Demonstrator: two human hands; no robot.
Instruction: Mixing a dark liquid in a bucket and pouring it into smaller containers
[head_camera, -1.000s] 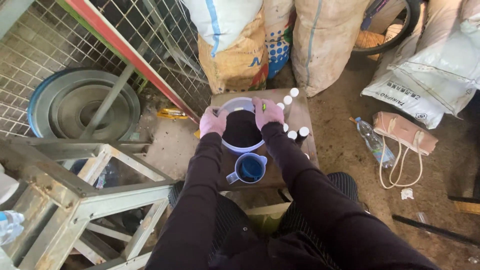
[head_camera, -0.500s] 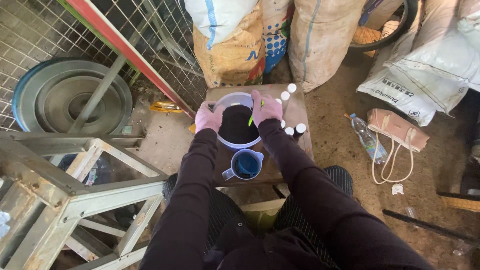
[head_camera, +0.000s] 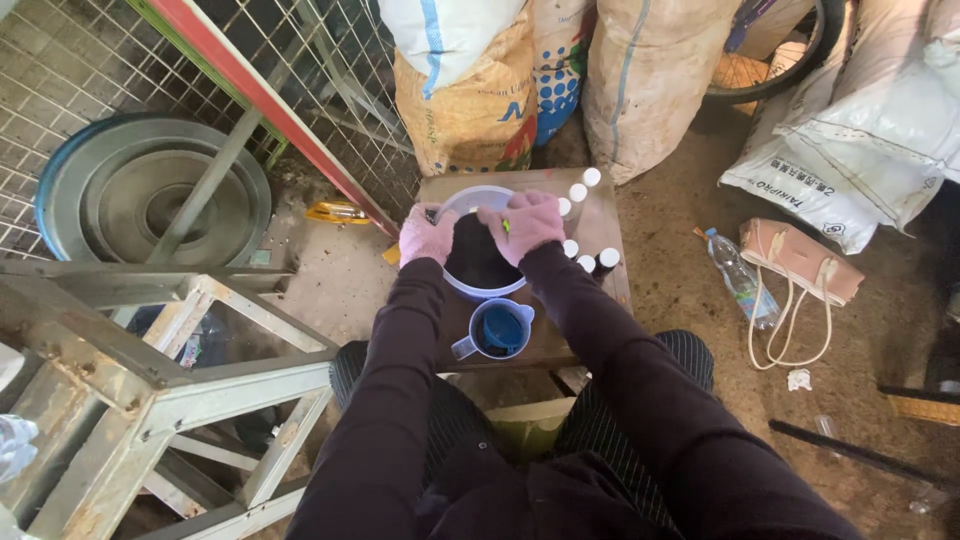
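While your left hand (head_camera: 426, 234) steadies the bowl (head_camera: 476, 292) rim on the surface (head_camera: 606, 222), your right hand (head_camera: 525, 222) pinches a green stick (head_camera: 506, 226); the bowl's dark fill looks loose and heavy, so hold the stiff rim.

A small brown wooden table (head_camera: 608, 228) stands on a dirt floor (head_camera: 690, 290). On the table's middle sits a round pale-blue basin (head_camera: 470, 285) filled with dark soil. Just beside it, toward the near edge, stands a blue mug (head_camera: 498, 330) with its handle pointing to the left. Along the right side, from the far edge toward the middle, stand several small white-capped bottles (head_camera: 590, 263). On the floor to the right of the table lie a clear plastic bottle (head_camera: 740, 285) and a tan handbag (head_camera: 800, 262), close together.
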